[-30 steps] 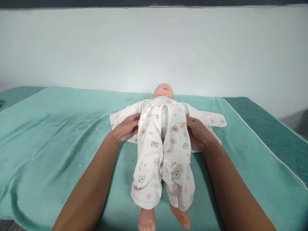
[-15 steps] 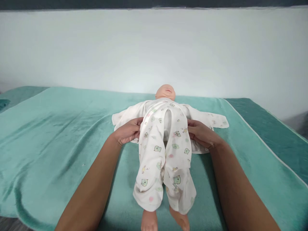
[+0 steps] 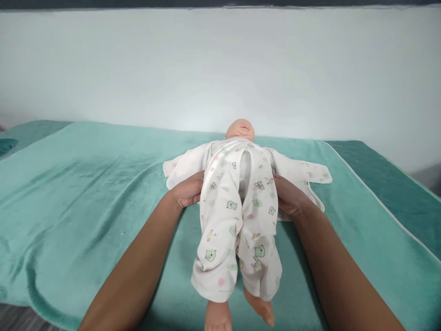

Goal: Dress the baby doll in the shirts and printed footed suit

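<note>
A baby doll (image 3: 240,129) lies on its back, head at the far side and bare feet towards me. It wears white baby pants (image 3: 220,216) printed with green bears, with an open slit at the crotch. Beneath them is a white baby shirt (image 3: 292,166), its sleeves spread to both sides and its front flap loose at the right. At the left side of the pants, my left hand (image 3: 189,189) is closed on the cloth with fingers curled. My right hand (image 3: 290,195) grips the opposite side, its fingertips tucked behind the fabric and partly hidden.
A light green plush blanket (image 3: 86,193) with several folds covers the surface. Darker green cloth (image 3: 389,193) shows along the right, past a white edge line. Behind the doll stands a white wall (image 3: 220,69). Dark floor (image 3: 20,318) appears at the lower left.
My right hand has slid slightly inward behind the side of the pants, and more of the shirt's right flap shows. My left hand stays at its side. The whole view has shifted slightly.
</note>
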Demonstrator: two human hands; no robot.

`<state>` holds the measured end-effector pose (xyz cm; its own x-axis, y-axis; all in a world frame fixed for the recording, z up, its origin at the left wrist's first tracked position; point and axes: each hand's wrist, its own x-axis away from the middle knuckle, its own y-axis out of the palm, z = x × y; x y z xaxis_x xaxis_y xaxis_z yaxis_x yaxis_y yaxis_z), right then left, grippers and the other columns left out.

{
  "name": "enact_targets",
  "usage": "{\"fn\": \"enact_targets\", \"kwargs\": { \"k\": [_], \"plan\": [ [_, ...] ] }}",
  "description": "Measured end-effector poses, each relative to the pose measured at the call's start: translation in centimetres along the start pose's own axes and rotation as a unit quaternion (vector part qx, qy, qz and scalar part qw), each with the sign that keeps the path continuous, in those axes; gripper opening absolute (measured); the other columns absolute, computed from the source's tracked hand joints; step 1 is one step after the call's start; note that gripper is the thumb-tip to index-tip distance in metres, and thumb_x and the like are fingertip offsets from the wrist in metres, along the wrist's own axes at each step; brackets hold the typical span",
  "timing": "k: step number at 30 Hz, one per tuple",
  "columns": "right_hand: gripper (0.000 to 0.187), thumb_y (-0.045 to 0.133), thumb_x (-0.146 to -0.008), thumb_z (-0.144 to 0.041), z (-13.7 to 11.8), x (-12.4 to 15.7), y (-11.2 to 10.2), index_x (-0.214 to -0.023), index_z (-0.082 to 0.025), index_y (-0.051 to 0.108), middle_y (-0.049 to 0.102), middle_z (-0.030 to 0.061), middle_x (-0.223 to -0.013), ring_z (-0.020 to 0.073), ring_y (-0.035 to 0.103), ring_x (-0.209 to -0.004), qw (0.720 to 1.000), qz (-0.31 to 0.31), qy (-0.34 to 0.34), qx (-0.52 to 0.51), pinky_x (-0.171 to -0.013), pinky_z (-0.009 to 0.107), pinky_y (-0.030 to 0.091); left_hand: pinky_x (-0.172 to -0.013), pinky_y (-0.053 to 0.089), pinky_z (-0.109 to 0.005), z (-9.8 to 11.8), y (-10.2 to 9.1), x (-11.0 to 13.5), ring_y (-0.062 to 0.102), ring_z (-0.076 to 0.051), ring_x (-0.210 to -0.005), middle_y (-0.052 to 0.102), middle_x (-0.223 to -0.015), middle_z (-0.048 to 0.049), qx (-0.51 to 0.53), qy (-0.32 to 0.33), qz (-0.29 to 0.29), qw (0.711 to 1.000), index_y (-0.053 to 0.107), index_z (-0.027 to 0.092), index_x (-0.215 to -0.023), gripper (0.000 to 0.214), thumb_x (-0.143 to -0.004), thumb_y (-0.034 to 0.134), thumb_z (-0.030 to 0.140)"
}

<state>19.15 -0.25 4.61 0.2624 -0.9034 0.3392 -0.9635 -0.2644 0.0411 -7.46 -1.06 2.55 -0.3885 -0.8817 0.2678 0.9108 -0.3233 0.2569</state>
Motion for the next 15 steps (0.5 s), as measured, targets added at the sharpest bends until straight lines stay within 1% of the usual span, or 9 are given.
{"fn": "enact_targets", "kwargs": {
  "k": [3,5,8,12,15],
  "plan": [
    [0.014,0.073,-0.072,-0.032,0.03,0.04,0.40,-0.084,-0.023,0.074,0.078,0.0060,-0.084,0.0256,0.073,-0.076,1.000,-0.005,-0.014,-0.007,-0.066,0.037,0.061,-0.072,0.064,-0.035,-0.23,-0.05,-0.20,0.074,-0.027,-0.091,0.078,-0.097,-0.0104,-0.002,0.005,-0.006,1.000,0.073,0.016,-0.105,0.039,-0.066,0.078,0.014],
    [0.021,0.077,-0.069,-0.030,0.13,-0.02,0.48,-0.089,-0.022,0.076,0.078,0.0067,-0.088,0.0271,0.073,-0.079,0.999,-0.001,-0.032,-0.015,-0.071,0.040,0.061,-0.070,0.063,-0.033,-0.27,-0.08,-0.23,0.073,-0.026,-0.090,0.078,-0.097,-0.0096,-0.008,0.002,-0.001,1.000,0.072,0.017,-0.107,0.041,-0.066,0.077,0.012],
    [0.027,0.082,-0.063,-0.026,0.28,-0.13,0.63,-0.090,-0.022,0.077,0.079,0.0071,-0.091,0.0289,0.073,-0.083,0.998,0.022,-0.061,-0.013,-0.074,0.042,0.061,-0.069,0.063,-0.033,-0.28,-0.03,-0.22,0.073,-0.025,-0.090,0.078,-0.098,-0.0097,-0.009,-0.008,0.011,1.000,0.073,0.017,-0.109,0.043,-0.066,0.075,0.011],
    [0.029,0.082,-0.064,-0.028,0.36,-0.10,1.07,-0.092,-0.024,0.077,0.078,0.0066,-0.091,0.0299,0.073,-0.083,0.996,0.042,-0.074,-0.025,-0.073,0.043,0.060,-0.073,0.063,-0.036,-0.41,0.07,-0.29,0.073,-0.026,-0.092,0.078,-0.101,-0.0103,0.005,0.004,0.017,1.000,0.073,0.017,-0.108,0.044,-0.065,0.075,0.011],
    [0.035,0.080,-0.067,-0.033,0.40,-0.07,1.10,-0.102,-0.026,0.074,0.078,0.0064,-0.095,0.0299,0.073,-0.086,0.994,0.055,-0.078,-0.055,-0.073,0.043,0.060,-0.074,0.063,-0.036,-0.35,0.27,-0.26,0.073,-0.026,-0.093,0.078,-0.102,-0.0106,0.002,0.007,0.011,1.000,0.073,0.017,-0.111,0.044,-0.068,0.076,0.013]
  ]
}}
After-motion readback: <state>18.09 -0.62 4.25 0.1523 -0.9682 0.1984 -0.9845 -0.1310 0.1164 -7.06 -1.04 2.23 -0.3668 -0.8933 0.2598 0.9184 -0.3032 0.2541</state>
